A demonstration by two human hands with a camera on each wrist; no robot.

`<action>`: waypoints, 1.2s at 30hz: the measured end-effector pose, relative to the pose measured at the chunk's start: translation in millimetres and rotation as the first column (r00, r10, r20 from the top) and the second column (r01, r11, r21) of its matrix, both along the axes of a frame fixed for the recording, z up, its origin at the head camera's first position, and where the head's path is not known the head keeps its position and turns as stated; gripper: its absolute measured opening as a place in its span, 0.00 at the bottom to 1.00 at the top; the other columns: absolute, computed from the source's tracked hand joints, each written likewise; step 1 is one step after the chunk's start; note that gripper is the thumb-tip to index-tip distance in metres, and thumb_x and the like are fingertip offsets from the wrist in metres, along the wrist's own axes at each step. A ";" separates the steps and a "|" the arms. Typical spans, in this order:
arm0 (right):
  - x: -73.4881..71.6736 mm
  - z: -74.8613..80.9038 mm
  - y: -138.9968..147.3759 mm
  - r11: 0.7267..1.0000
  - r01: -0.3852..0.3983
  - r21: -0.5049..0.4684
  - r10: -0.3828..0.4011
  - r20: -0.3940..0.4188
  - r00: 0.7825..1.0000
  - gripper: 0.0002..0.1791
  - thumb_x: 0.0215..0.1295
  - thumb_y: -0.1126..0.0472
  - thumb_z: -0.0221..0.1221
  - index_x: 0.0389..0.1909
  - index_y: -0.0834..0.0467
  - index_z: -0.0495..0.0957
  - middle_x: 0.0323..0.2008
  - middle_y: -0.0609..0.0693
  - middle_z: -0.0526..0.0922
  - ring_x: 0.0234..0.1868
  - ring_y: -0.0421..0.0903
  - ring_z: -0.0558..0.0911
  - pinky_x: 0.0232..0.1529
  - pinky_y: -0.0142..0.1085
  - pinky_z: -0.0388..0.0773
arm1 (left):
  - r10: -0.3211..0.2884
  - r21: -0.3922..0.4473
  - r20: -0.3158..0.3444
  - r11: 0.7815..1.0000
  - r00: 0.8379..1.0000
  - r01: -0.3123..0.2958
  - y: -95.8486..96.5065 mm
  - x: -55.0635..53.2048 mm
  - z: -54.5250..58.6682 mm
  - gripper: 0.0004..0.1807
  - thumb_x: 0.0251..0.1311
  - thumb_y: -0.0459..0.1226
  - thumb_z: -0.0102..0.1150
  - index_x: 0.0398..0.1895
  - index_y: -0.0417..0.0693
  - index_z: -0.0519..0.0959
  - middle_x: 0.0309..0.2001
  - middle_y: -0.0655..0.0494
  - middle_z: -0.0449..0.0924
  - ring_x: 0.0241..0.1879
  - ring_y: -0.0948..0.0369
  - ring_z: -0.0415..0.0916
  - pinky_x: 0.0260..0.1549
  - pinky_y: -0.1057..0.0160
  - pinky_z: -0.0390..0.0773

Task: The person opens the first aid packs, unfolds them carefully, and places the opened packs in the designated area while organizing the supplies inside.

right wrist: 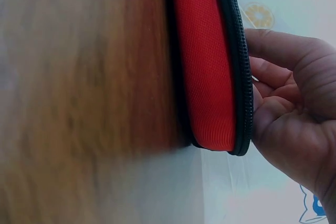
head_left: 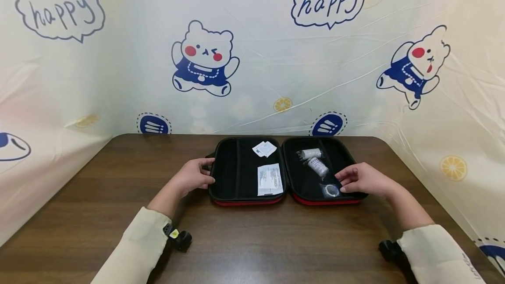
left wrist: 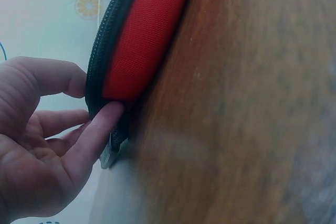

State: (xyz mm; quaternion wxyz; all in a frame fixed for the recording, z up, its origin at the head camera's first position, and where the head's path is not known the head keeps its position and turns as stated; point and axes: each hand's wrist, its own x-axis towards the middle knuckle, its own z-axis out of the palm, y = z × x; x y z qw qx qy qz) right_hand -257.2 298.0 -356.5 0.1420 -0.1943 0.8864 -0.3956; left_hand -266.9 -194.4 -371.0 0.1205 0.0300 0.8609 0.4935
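A red zippered case with a black lining lies open like a book on the table. At its left edge, my left hand grips the rim, with thumb and fingertips on the zipper edge beside the red side in the left wrist view. My right hand reaches over the right rim, fingers slightly bent and fingertips beside a clear packet with a ring-shaped item. Two wrapped white rolls lie farther back in that half. The right wrist view has the rim partly hiding those fingertips.
In the case's left half lie a white printed packet and small white square packets. The case stands near the back of the brown wooden table. A printed curtain hangs behind the table and along its sides.
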 end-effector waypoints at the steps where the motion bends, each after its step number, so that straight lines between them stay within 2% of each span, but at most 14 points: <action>1: 0.6 0.1 -1.0 1.000 0.003 0.001 -0.003 0.001 1.000 0.21 0.58 0.66 0.68 0.50 0.72 0.78 0.42 0.59 0.84 0.42 0.50 0.83 0.40 0.32 0.82 | 0.000 0.002 0.000 1.000 1.000 0.000 -0.1 -0.1 -0.1 0.38 0.57 0.26 0.63 0.72 0.40 0.62 0.55 0.34 0.70 0.51 0.47 0.72 0.40 0.58 0.83; 11: 4.6 0.4 -1.0 0.999 0.052 0.016 -0.052 0.018 0.998 0.21 0.59 0.67 0.66 0.52 0.73 0.77 0.45 0.61 0.84 0.44 0.52 0.83 0.45 0.38 0.82 | -0.003 0.002 0.000 1.000 1.000 0.003 -0.7 -1.7 -1.6 0.38 0.57 0.25 0.63 0.72 0.39 0.62 0.54 0.34 0.70 0.50 0.48 0.72 0.40 0.59 0.84; 18: 4.3 5.1 -0.7 0.992 0.086 0.097 -0.079 -0.078 0.994 0.19 0.60 0.64 0.66 0.50 0.69 0.80 0.43 0.58 0.84 0.43 0.51 0.83 0.48 0.45 0.81 | 0.001 0.006 0.001 1.000 1.000 -0.001 -0.8 -1.7 -2.9 0.38 0.56 0.25 0.63 0.71 0.39 0.62 0.53 0.35 0.71 0.48 0.49 0.73 0.39 0.59 0.84; 21: 1.0 6.7 -4.5 0.984 0.124 0.130 -0.109 -0.116 0.987 0.18 0.60 0.62 0.66 0.49 0.67 0.81 0.42 0.56 0.85 0.42 0.49 0.81 0.48 0.47 0.80 | 0.002 0.005 0.000 1.000 1.000 -0.002 -0.7 -1.1 -2.4 0.38 0.57 0.25 0.63 0.71 0.39 0.62 0.53 0.35 0.71 0.49 0.48 0.73 0.39 0.59 0.84; 24: -2.7 7.9 -11.5 0.980 0.150 0.128 -0.135 -0.120 0.984 0.19 0.60 0.61 0.67 0.48 0.68 0.80 0.40 0.55 0.85 0.41 0.49 0.82 0.47 0.46 0.81 | 0.003 0.006 0.001 1.000 1.000 -0.003 -0.8 -0.7 -1.8 0.37 0.57 0.25 0.63 0.71 0.39 0.62 0.54 0.35 0.70 0.49 0.48 0.72 0.39 0.59 0.84; 27: -6.8 8.2 -19.0 0.981 0.175 0.088 -0.168 -0.085 0.982 0.19 0.60 0.65 0.65 0.49 0.72 0.78 0.38 0.57 0.84 0.36 0.48 0.83 0.42 0.43 0.83 | 0.005 0.009 0.003 1.000 1.000 -0.005 -0.6 -0.7 -1.5 0.37 0.57 0.25 0.63 0.71 0.39 0.62 0.54 0.35 0.71 0.49 0.48 0.72 0.39 0.59 0.84; 30: -10.8 7.8 -24.1 0.976 0.220 0.008 -0.220 0.004 0.976 0.18 0.63 0.70 0.60 0.51 0.76 0.74 0.37 0.61 0.83 0.33 0.47 0.83 0.38 0.41 0.84 | 0.004 0.009 0.003 1.000 1.000 -0.004 -0.4 -0.9 -1.3 0.37 0.57 0.25 0.63 0.71 0.39 0.62 0.54 0.35 0.71 0.49 0.48 0.72 0.39 0.59 0.84; 33: -15.0 7.2 -25.0 0.960 0.272 -0.063 -0.267 0.089 0.960 0.17 0.64 0.76 0.54 0.52 0.79 0.70 0.38 0.63 0.83 0.33 0.46 0.82 0.39 0.41 0.84 | 0.002 0.012 -0.001 1.000 1.000 -0.002 -0.2 -1.2 -1.0 0.37 0.57 0.25 0.62 0.71 0.39 0.62 0.54 0.34 0.70 0.49 0.48 0.73 0.39 0.59 0.84; 36: -18.9 5.9 -22.3 0.957 0.282 -0.073 -0.272 0.126 0.954 0.17 0.61 0.77 0.56 0.51 0.80 0.71 0.36 0.62 0.83 0.33 0.45 0.83 0.39 0.42 0.84 | -0.002 0.015 -0.006 1.000 1.000 0.002 -0.2 -1.6 -0.5 0.37 0.57 0.25 0.62 0.71 0.39 0.62 0.54 0.34 0.70 0.50 0.48 0.72 0.39 0.59 0.84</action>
